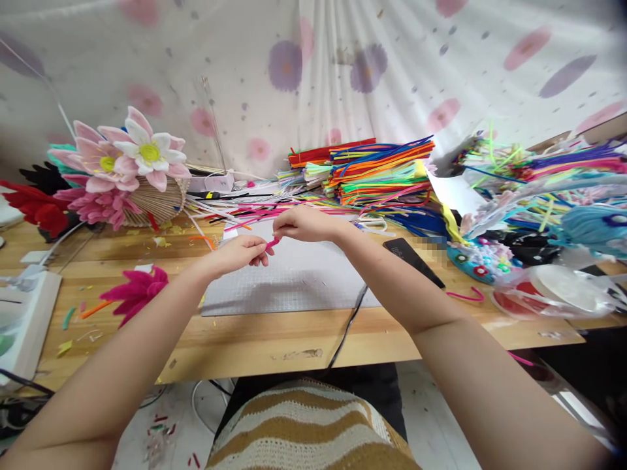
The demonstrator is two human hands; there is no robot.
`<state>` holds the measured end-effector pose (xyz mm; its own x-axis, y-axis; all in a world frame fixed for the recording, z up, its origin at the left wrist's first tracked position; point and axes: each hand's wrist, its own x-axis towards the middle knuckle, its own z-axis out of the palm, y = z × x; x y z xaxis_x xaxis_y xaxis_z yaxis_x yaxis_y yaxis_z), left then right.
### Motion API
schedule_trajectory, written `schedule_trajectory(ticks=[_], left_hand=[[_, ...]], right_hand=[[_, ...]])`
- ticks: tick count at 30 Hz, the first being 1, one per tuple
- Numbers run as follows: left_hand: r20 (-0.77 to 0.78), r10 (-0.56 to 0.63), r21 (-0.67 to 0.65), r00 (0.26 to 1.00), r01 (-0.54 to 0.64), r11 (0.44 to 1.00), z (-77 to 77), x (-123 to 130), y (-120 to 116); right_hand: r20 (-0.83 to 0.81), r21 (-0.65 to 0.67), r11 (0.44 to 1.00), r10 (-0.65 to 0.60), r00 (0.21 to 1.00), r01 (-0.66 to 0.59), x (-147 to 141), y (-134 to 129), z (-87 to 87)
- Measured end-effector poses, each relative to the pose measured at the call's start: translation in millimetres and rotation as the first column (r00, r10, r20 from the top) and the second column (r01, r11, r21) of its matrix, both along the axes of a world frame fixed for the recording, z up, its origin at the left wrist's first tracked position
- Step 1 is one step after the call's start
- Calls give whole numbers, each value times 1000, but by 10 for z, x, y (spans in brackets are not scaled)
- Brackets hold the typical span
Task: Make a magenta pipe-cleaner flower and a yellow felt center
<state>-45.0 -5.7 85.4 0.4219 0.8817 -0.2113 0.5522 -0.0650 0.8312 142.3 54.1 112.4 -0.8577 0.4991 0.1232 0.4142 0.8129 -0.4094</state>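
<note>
A small magenta pipe cleaner piece (272, 244) is held between my two hands above the grey cutting mat (294, 294). My left hand (243, 252) pinches its lower left end between thumb and fingers. My right hand (300, 224) has its fingers closed at the upper right end, palm side turned down. Much of the piece is hidden by the fingertips. To the left of the mat a magenta fuzzy flower (140, 292) lies on the wooden table (235, 352), partly behind my left forearm.
Bundles of coloured pipe cleaners (382, 170) are stacked along the back. Pink and white flowers (149, 152) stand at back left. A black phone-like object (413, 261) lies right of the mat; a power strip (34, 320) sits at far left.
</note>
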Motion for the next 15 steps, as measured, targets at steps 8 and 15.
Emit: schedule_trajectory(ticks=[8, 15], left_hand=[[66, 153, 137, 986, -161, 977, -154, -28, 19], [-231, 247, 344, 941, -158, 926, -177, 46, -34]], right_hand=[[67, 95, 995, -7, 998, 0, -81, -172, -37], [97, 239, 970, -66, 993, 41, -111, -379, -116]])
